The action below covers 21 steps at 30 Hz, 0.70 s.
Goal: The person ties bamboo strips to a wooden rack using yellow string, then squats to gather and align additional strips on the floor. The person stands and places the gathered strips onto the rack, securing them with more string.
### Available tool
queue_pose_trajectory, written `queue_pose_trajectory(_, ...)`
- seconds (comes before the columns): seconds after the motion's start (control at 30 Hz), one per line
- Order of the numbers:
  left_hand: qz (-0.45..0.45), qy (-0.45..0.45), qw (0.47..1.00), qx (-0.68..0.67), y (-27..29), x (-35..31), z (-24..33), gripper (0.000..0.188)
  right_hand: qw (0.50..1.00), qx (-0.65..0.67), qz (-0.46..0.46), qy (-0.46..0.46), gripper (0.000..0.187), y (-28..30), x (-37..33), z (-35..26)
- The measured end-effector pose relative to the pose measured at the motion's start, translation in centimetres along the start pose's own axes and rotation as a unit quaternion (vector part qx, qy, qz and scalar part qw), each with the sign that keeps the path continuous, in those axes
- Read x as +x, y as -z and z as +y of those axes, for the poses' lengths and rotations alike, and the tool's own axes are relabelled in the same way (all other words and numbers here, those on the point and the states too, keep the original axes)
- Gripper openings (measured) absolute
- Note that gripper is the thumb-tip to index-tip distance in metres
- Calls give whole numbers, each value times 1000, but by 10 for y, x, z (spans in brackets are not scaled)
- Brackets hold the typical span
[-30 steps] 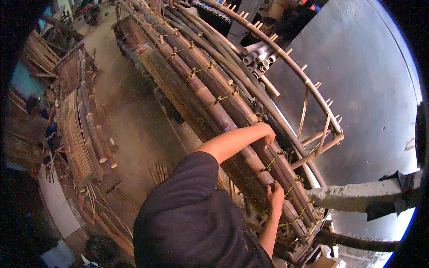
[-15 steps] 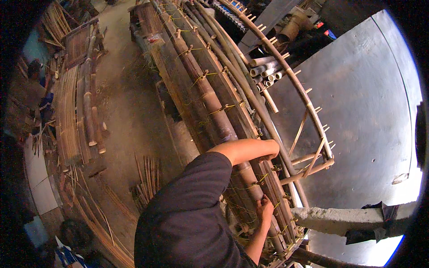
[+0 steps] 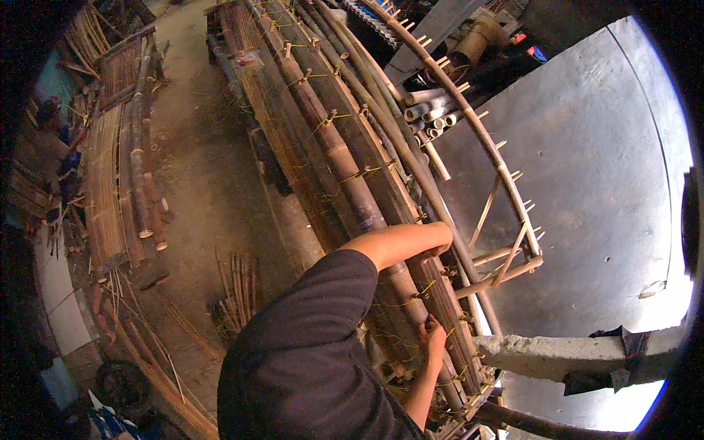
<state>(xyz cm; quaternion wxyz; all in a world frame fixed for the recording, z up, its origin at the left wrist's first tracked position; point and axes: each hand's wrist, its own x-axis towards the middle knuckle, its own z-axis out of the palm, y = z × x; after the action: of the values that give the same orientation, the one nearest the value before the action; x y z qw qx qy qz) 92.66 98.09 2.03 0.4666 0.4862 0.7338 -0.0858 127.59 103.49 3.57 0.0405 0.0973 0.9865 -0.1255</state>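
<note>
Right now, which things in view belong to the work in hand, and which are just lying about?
In the work:
right hand, at the thick bamboo pole
left hand, by the dark slats beside it
pegs with yellow ties along the pole

Apparently just lying about:
thin loose sticks
stacked bamboo tubes
curved frame with prongs

The brown floor (image 3: 194, 169) lies dimmer than the grey surface (image 3: 579, 176).
</note>
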Motion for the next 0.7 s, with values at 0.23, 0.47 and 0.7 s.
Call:
queue_pose_trajectory(0.23, 13, 6, 1000, -3, -6, -2, -3, 49, 997, 44, -19, -59, 33, 8, 0, -19)
queue_pose_trajectory(0.47, 30, 18, 999, 5, -11, -3, -18, 46, 1000, -9, 20, -8, 36, 5, 2, -36)
queue_pose_trajectory(0.7, 40, -31, 996, 79, -16, -29, -25, 59, 999, 7, 45, -12, 41, -2, -3, -31)
